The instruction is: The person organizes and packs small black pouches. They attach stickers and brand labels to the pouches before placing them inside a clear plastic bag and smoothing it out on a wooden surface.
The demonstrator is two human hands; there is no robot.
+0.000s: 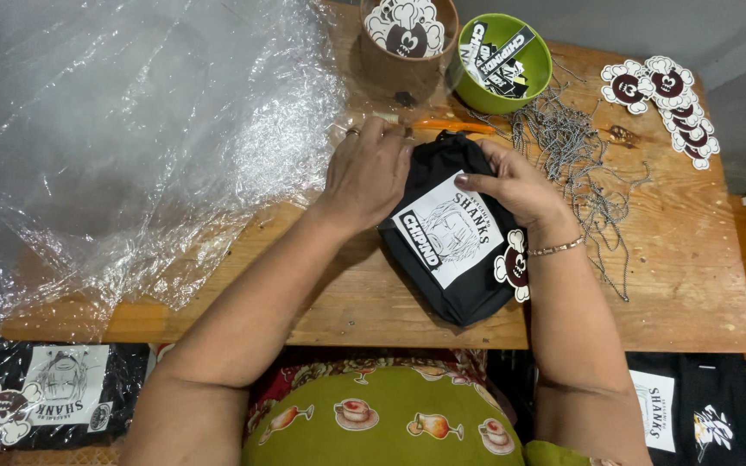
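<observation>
Black fabric pouch with a white printed label point(452, 233) lying on the bare wooden table point(692, 285), near the table's front edge, middle of the span. Long axis diagonal: gathered top end pointing away toward the table's far edge and slightly left, bottom end pointing near-right, toward the body. Label face up. White-and-maroon skull-shaped card tag point(512, 265) at the pouch's right edge, touching it.

Left hand point(367, 173) curled over the pouch's top left, fingers closed on the gathered fabric. Right hand point(515, 183) pressed on the pouch's upper right, thumb flat on the label, fingers bent around the cloth; thin bracelet at the wrist.

Beyond the pouch: orange pen-like stick point(451, 126), brown round tub point(407, 43), green round bowl point(501, 60). Right of the pouch: tangle of silver ball chain point(576, 160), then a stack of skull-shaped tags point(671, 108). Left of the pouch: crumpled clear plastic sheeting point(131, 129).
</observation>
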